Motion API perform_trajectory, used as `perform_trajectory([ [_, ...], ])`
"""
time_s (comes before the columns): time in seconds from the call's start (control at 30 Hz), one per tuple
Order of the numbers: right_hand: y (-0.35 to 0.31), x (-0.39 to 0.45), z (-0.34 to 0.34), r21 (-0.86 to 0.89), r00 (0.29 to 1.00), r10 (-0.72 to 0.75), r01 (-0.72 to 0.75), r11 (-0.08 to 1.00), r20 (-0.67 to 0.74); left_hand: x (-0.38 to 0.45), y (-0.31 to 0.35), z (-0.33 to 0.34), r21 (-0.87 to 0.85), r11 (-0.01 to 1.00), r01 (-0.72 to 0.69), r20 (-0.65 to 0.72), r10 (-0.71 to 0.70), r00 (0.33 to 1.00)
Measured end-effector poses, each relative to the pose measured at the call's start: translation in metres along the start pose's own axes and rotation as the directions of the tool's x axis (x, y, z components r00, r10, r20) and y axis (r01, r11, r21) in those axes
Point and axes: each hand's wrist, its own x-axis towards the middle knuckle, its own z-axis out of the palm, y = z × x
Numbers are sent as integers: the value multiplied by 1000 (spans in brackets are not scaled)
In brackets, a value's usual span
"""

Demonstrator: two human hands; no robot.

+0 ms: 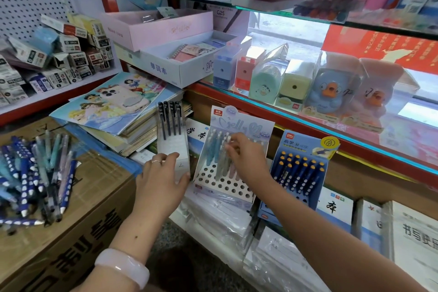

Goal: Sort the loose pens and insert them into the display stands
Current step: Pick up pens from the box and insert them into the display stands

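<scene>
Loose pens [35, 173] lie heaped on a cardboard carton [78, 216] at left: slim, light, stiff plastic barrels, probably slick, best pinched mid-barrel and lowered tip-first. The right hand [246, 161] reaches into the pastel display stand [227, 168], fingertips [231, 147] apparently pinching a pen top among those already seated; whether one is gripped cannot be told. The left hand [161, 178] lies relaxed, fingers extended, steadying the white stand [173, 142] that carries four dark pens. The pastel card reads "LANTU" and "Jelly"; the blue stand [301, 170], further right, bears "deli". A box [180, 66] on the shelf above reads "单词本".
</scene>
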Motion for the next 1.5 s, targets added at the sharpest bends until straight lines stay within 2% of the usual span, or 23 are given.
perform_trajectory([
  [0.17,7,0,12,-124,998,-57,56,991,-5,-3,-6,0,17,1000,-14,-16,14,1000],
  [0.4,15,2,27,-259,993,-18,48,965,115,-4,-10,1,-17,1000,-16,-22,16,1000],
  [0.93,4,-1,12,-263,986,93,-53,963,142,-13,-22,0,-125,992,20,12,-19,1000],
  [1.07,-22,4,-2,-224,995,34,-13,975,90,-11,-27,-16,-262,964,45,-6,-49,999],
  [1.17,-57,14,3,-168,992,-54,72,983,113,-4,-32,-43,-394,917,67,-77,-106,991],
  [1.33,-128,20,53,-86,924,-248,283,955,291,-8,-82,-97,-214,974,77,-222,-126,967],
  [1.5,-188,11,131,6,814,-327,370,929,479,-36,-171,-131,-97,950,297,-257,-312,914],
])
